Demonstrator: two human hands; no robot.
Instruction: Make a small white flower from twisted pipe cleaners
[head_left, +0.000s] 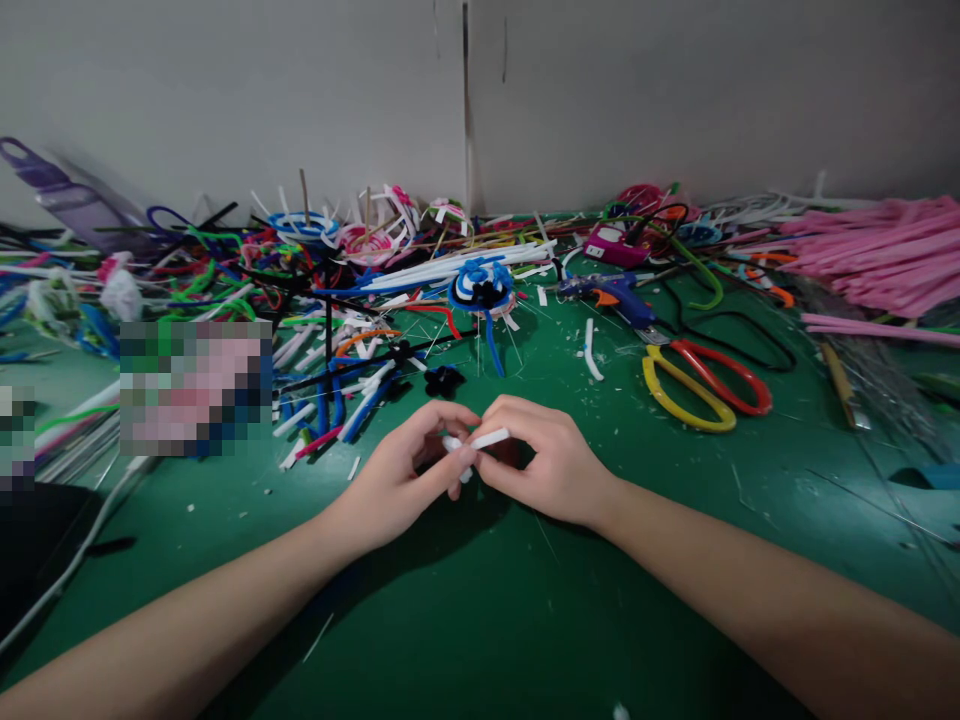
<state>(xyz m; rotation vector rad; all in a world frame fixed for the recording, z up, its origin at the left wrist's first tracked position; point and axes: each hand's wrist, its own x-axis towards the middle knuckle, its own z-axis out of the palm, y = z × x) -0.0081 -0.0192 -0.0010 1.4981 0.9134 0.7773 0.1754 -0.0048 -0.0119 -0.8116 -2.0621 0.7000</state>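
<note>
Green matte work surface (480, 620), littered with scraps, carries both forearms. Left hand (405, 475) and right hand (544, 462) meet fingertip to fingertip, pinched shut on a short white fuzzy pipe-cleaner piece (487, 439) held just above the mat at centre. Its long axis runs left-right, rising slightly rightward. Beyond lie a blue-and-white coiled pipe-cleaner form (480, 285) and red-and-yellow-handled scissors (701, 385).
</note>
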